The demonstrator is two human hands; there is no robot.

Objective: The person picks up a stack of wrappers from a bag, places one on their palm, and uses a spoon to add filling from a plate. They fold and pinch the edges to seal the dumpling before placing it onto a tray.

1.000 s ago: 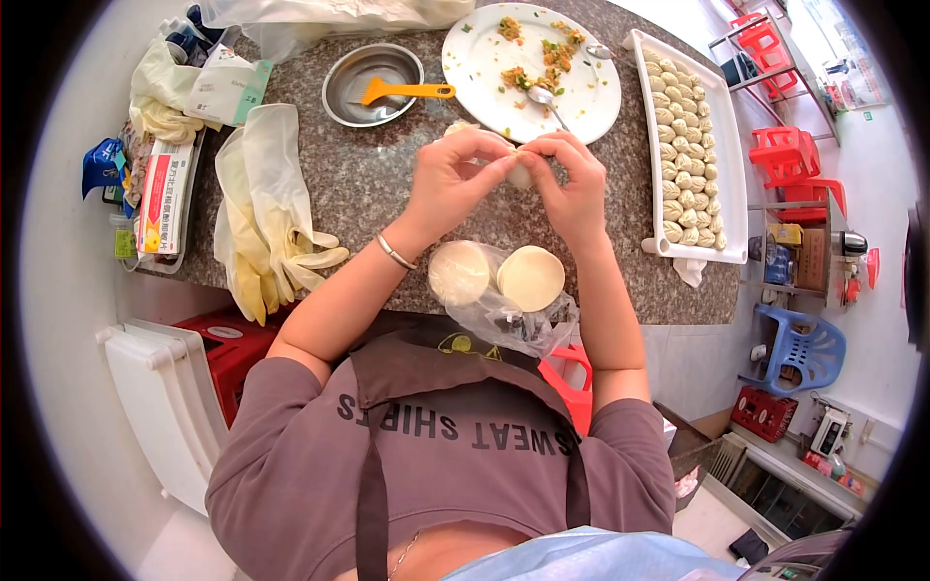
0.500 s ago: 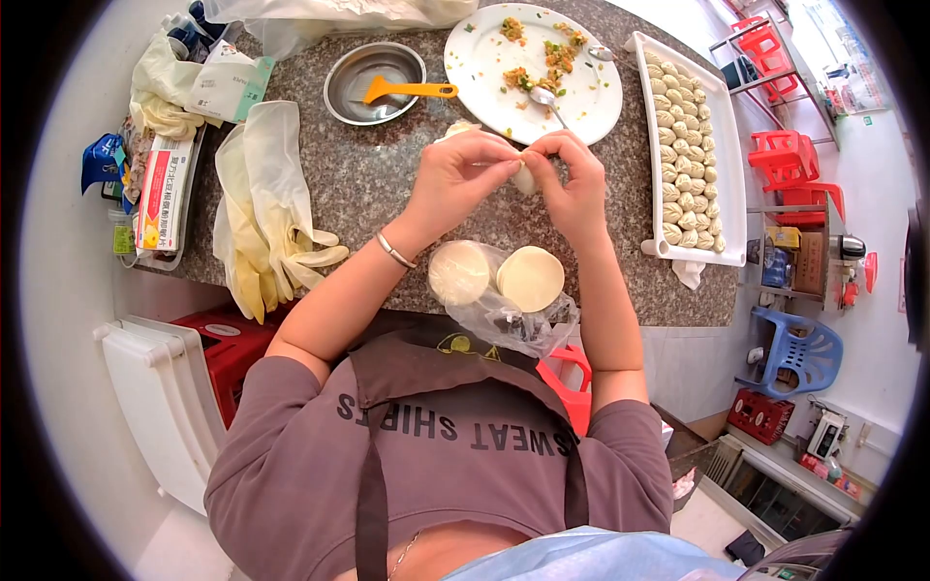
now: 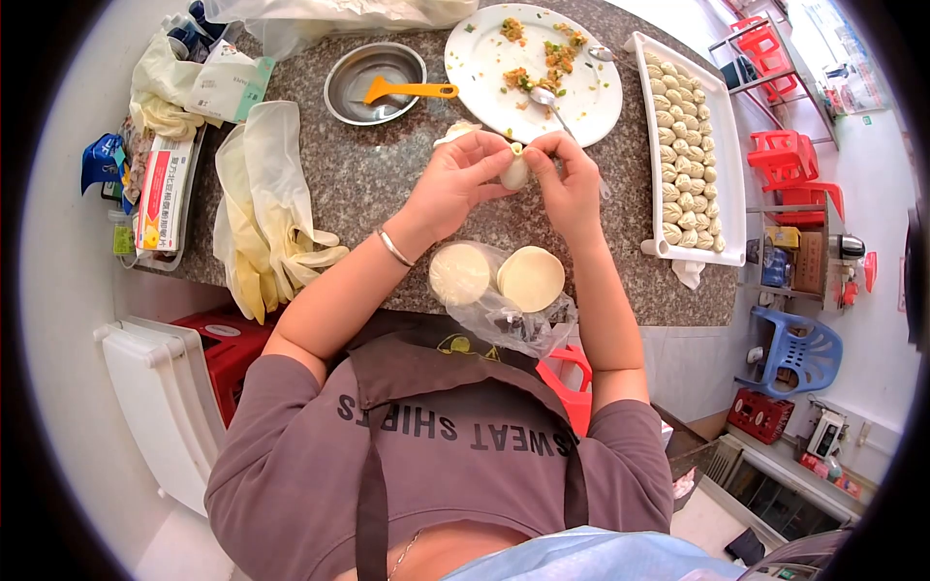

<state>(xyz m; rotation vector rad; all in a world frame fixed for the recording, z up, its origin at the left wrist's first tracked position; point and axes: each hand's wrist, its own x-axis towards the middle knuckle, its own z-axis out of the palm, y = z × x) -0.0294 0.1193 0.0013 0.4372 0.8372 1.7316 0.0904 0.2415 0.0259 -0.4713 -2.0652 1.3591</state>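
Note:
Over the table's middle, my left hand (image 3: pixel 458 179) and my right hand (image 3: pixel 567 182) meet at one small pale dumpling (image 3: pixel 514 174). Thumb and fingertips of both hands pinch its top edge, where a small opening shows; its rounded body hangs below. Closer to my body lie two stacks of round dumpling wrappers, the left stack (image 3: pixel 459 273) and the right stack (image 3: pixel 531 279), on a clear plastic bag (image 3: pixel 513 327). Just beyond my hands is a white plate (image 3: pixel 475 73) with chopped orange and green filling (image 3: pixel 557 63) and a spoon (image 3: pixel 544 96).
A white tray (image 3: pixel 733 184) of pleated dumplings (image 3: pixel 685 155) stands at the right. Beyond my left hand sits a metal bowl (image 3: pixel 339 92) with an orange-handled brush (image 3: pixel 412 89). Pale gloves (image 3: pixel 271 194) lie at the left, near a stacked box (image 3: pixel 163 198).
The dumpling has turned between my fingers, so its top opening and round body show more. My left fingers have shifted slightly; the rest stays in place.

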